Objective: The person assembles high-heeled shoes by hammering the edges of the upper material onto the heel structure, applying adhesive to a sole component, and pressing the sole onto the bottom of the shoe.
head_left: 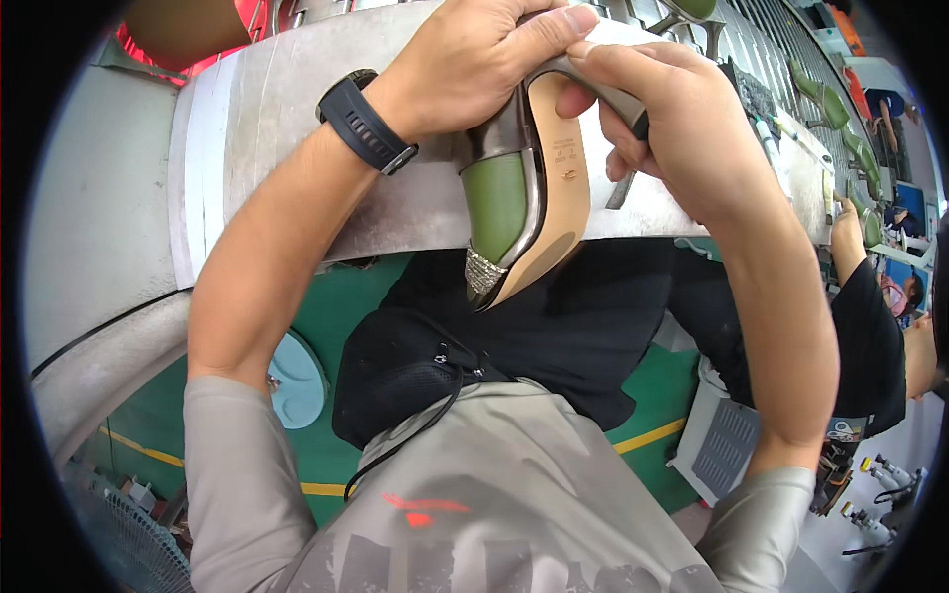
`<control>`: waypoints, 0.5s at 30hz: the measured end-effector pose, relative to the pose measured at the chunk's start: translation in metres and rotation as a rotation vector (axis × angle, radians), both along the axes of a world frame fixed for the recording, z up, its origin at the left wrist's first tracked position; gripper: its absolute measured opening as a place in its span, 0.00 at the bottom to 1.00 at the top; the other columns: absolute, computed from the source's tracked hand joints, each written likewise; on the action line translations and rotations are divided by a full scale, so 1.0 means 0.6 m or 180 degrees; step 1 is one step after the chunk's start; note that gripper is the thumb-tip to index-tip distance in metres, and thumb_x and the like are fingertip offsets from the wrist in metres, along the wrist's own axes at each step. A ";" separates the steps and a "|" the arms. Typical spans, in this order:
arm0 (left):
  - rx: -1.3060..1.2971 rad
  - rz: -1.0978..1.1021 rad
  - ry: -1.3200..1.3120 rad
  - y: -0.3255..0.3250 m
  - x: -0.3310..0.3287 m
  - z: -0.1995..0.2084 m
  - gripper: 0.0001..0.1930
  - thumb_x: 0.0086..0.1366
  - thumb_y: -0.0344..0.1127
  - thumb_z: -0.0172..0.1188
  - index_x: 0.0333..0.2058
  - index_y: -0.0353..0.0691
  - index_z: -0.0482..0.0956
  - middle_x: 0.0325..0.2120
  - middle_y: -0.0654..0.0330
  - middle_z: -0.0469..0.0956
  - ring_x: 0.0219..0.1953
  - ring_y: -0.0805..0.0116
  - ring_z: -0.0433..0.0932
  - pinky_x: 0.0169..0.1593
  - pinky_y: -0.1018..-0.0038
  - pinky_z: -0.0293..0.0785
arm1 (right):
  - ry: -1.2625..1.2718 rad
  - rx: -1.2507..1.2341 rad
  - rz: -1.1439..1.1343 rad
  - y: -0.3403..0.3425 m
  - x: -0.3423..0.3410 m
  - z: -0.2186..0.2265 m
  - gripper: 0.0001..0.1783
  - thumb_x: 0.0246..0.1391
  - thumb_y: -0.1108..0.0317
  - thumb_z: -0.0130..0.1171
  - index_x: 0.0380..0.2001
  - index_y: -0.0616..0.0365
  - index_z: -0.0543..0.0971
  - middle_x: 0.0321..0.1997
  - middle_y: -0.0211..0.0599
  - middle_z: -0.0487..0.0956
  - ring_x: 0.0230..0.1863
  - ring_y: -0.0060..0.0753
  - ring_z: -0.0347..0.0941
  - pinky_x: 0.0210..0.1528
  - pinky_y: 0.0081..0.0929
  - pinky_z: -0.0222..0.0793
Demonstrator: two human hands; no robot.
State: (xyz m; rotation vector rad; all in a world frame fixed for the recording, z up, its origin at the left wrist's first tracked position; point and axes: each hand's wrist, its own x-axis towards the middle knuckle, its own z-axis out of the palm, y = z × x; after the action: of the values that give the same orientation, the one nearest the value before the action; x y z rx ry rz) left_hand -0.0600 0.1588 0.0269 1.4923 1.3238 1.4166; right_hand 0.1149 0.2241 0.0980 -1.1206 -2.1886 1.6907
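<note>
A pointed high-heeled shoe [560, 163] hangs toe-down over the near edge of the work table. It has a tan sole, a dark metallic upper and a glittery toe, and a green shoe last [496, 206] shows inside. My left hand [465, 61] is closed round its heel end from the left, with some fingers hidden behind it. On the other side, my right hand [672, 94] has its thumb and fingers bent around the dark slim heel [611, 94]. Both thumbs almost meet at the top.
A metal-topped table [267, 128] curves ahead of me. On the right lie slim tools [806, 138] and several green lasts [822, 94] beside a slatted conveyor [766, 35]. A co-worker's arm [847, 237] reaches in there. A light-blue stool [297, 381] stands below left.
</note>
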 end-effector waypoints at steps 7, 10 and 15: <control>0.0061 0.0063 0.0151 -0.008 -0.004 -0.006 0.18 0.76 0.44 0.55 0.39 0.30 0.80 0.28 0.59 0.81 0.31 0.73 0.76 0.38 0.73 0.74 | 0.0635 -0.0129 -0.0411 0.023 0.036 -0.076 0.20 0.68 0.55 0.56 0.41 0.64 0.84 0.27 0.32 0.81 0.29 0.22 0.78 0.34 0.26 0.78; 0.0266 0.0137 0.0072 -0.006 0.001 -0.011 0.19 0.75 0.44 0.56 0.38 0.30 0.81 0.26 0.59 0.79 0.30 0.72 0.75 0.37 0.72 0.73 | 0.0585 0.0195 0.0239 0.012 0.043 -0.090 0.18 0.64 0.55 0.64 0.46 0.61 0.83 0.33 0.29 0.81 0.36 0.20 0.77 0.40 0.23 0.76; 0.0206 0.0050 -0.0092 0.001 0.000 -0.016 0.18 0.75 0.44 0.56 0.38 0.31 0.81 0.26 0.58 0.79 0.30 0.72 0.75 0.36 0.72 0.73 | 0.0285 0.0801 0.0465 0.013 0.008 -0.092 0.20 0.59 0.54 0.71 0.39 0.62 0.84 0.27 0.24 0.78 0.28 0.15 0.70 0.33 0.21 0.69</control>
State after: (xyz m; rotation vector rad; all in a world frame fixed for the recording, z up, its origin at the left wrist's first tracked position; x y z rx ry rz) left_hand -0.0601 0.1593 0.0174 1.5004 1.2857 1.4983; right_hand 0.1199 0.2320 0.0429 -0.8250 -2.3932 1.4322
